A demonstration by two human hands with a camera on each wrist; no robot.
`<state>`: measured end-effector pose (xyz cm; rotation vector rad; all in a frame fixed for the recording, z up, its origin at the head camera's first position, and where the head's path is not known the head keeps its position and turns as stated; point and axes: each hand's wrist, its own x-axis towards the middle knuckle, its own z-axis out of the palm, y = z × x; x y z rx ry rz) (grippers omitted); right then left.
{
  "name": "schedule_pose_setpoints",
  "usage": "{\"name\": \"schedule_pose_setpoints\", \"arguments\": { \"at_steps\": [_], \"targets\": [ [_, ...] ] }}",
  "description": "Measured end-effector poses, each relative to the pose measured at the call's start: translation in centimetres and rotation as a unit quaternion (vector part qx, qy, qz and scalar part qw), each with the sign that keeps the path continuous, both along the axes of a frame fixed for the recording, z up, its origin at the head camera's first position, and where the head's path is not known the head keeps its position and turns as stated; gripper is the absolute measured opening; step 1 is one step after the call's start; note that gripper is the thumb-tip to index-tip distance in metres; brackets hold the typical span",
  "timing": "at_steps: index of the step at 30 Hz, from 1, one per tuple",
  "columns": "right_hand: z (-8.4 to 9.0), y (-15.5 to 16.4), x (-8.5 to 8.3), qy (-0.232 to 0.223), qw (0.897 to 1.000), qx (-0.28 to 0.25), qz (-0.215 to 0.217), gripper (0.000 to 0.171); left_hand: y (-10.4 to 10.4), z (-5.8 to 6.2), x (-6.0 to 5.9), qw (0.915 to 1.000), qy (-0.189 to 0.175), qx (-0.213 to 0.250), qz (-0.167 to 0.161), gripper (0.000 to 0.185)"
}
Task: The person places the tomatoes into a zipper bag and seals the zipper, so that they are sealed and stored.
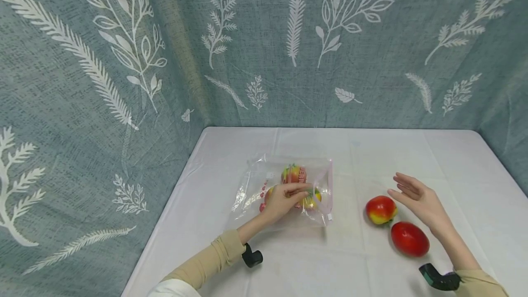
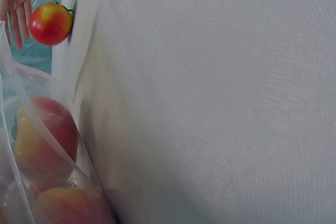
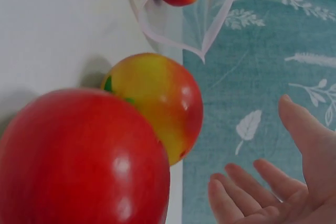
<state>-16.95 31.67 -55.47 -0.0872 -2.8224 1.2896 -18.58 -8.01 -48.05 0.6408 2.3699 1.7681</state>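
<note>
A clear zip bag (image 1: 253, 184) with a pale pink mouth lies on the white table, holding several red-and-yellow fruits (image 1: 292, 174). My left hand (image 1: 282, 201) pinches the bag's upper layer close to the mouth, which gapes toward the right in the right wrist view. The left hand itself is out of the left wrist view. To the right, a round red-and-yellow fruit (image 1: 380, 210) with a green stem sits beside an oval red fruit (image 1: 410, 239). My right hand (image 1: 422, 203) hovers just right of both, fingers extended and holding nothing.
A white cloth covers the table (image 1: 350, 269), whose far edge meets a teal curtain (image 1: 264, 58) with white leaf prints. The curtain also hangs along the left and right sides. A black wrist camera (image 1: 252, 256) sits under my left sleeve, another (image 1: 439, 278) at the right.
</note>
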Motion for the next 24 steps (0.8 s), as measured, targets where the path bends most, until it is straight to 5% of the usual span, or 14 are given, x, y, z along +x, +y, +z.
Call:
{"name": "schedule_pose_setpoints", "arguments": {
  "at_steps": [6, 10, 14, 21, 24],
  "targets": [
    [4.5, -1.8, 2.2, -0.040, 0.998, -0.036, 0.026, 0.073, 0.0, 0.0, 0.0, 1.0000, 0.001, -0.001, -0.001, 0.025],
    [6.8, -3.0, 3.3, -0.068, 0.997, -0.015, 0.035, 0.076, 0.1, -0.1, 0.0, 1.0000, -0.001, -0.001, -0.002, 0.025],
    [7.9, -3.8, 4.0, -0.088, 0.995, -0.014, 0.054, 0.075, 0.1, 0.2, 0.0, 0.9999, -0.004, -0.011, -0.002, 0.025],
    [8.4, -4.2, 4.4, -0.127, 0.989, -0.017, 0.079, 0.071, 0.2, 3.1, 1.3, 0.9999, -0.009, -0.012, -0.007, 0.024],
    [8.4, -4.3, 4.4, -0.137, 0.987, -0.016, 0.084, 0.072, 0.2, 3.2, 1.5, 0.9999, -0.009, -0.010, -0.006, 0.024]
  ]
}}
